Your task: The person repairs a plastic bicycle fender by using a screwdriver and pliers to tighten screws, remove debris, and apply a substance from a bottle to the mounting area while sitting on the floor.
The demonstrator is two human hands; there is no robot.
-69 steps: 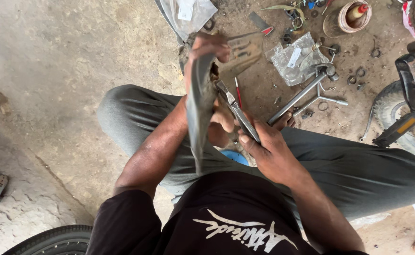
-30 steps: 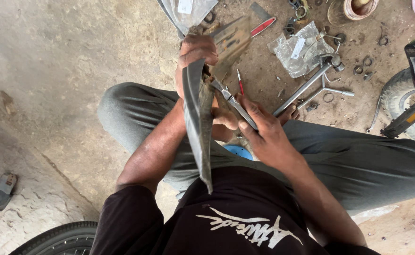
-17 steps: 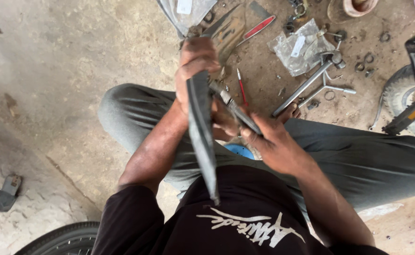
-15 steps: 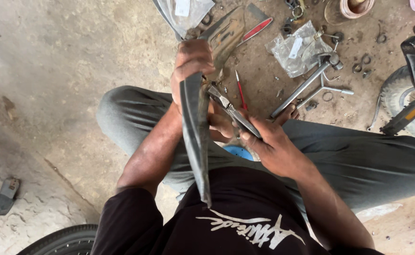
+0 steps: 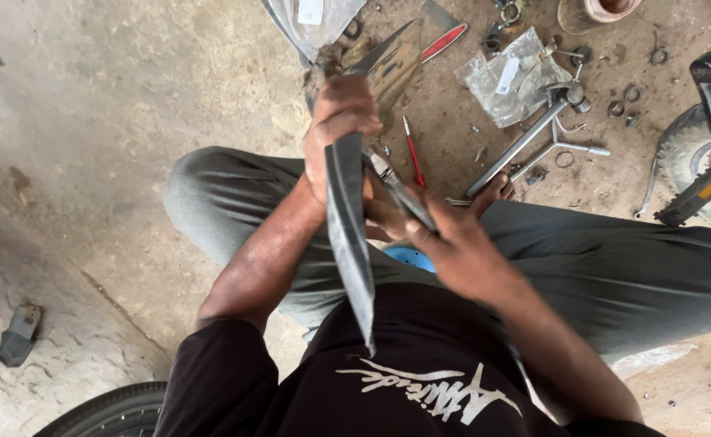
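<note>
Bare concrete floor lies open leftward; wrenches, plastic bags and washers crowd the right.

The strip gripped in the left hand looks like dark matt rubber, smooth with a dull sheen along its edge, while the pliers in the right hand are grey metal, worn and only faintly shiny. The floor is rough, stained concrete dusted with dirt, and on it lie a bare steel cross wrench, crinkled clear glossy plastic bags and a screwdriver with a red plastic-looking handle. The trousers are grey matt cloth, the shirt black matt cloth.
</note>
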